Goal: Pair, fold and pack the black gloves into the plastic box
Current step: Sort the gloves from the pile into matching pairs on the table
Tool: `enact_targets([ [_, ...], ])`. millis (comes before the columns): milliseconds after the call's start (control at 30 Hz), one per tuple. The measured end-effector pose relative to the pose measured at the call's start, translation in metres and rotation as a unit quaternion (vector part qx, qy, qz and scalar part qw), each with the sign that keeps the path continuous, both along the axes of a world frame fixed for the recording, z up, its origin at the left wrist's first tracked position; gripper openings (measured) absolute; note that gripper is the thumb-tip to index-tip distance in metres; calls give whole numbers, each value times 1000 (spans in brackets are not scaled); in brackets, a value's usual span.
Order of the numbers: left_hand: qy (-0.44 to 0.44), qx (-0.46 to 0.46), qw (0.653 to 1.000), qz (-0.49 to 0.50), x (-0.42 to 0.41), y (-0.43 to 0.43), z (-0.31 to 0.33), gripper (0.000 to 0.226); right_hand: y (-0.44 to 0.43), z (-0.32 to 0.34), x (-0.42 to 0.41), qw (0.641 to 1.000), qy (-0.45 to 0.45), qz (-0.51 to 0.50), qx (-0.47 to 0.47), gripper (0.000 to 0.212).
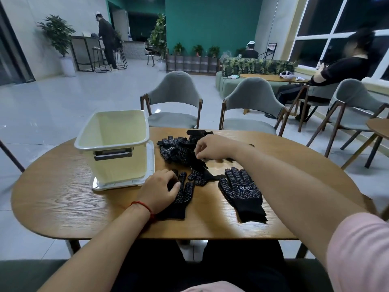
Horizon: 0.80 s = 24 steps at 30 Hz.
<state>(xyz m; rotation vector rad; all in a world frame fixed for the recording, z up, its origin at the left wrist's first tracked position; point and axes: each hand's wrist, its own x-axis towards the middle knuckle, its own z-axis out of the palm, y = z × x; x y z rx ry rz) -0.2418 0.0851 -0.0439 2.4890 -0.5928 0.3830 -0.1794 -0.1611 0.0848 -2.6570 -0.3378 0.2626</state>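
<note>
A pale yellow plastic box (114,142) stands open and empty on its white lid (117,184) at the table's left. A heap of black dotted gloves (177,149) lies to its right. My right hand (212,147) reaches into the heap and pinches a glove (202,175) that trails toward me. My left hand (160,190) rests with curled fingers on a flat glove (182,199) near the box's front corner. Another glove (244,194) lies flat, label up, at the right, apart from both hands.
The wooden oval table (63,199) has bare surface at the front left and far right. Two grey chairs (174,102) stand across the table. Another seated person (336,74) is at the back right, and a second table's edge (379,125) shows at the right.
</note>
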Motion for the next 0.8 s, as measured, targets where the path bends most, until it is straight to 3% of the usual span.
enact_targets([
  [100, 1, 3, 1000, -1, 0, 0, 0, 22, 8, -11, -8, 994, -84, -8, -68, 28],
  [167, 3, 5, 1000, -2, 0, 0, 1, 22, 14, -18, -7, 983, -147, -15, -105, 28],
  [367, 5, 7, 1000, -3, -2, 0, 2, 21, 16, -28, 8, 986, -135, -39, -92, 13],
  [467, 6, 6, 1000, -3, -3, 1, 3, 19, 14, -20, 23, 981, -156, -116, 8, 14],
  [567, 9, 8, 1000, -5, -3, 1, 2, 18, 8, 5, 37, 954, -171, -190, 156, 13],
  [700, 9, 13, 1000, -5, -3, 1, 3, 18, 2, 39, 38, 916, -103, -181, 342, 9],
  [800, 9, 15, 1000, -5, -4, 0, 4, 20, -6, 55, 32, 904, -65, -160, 392, 9],
])
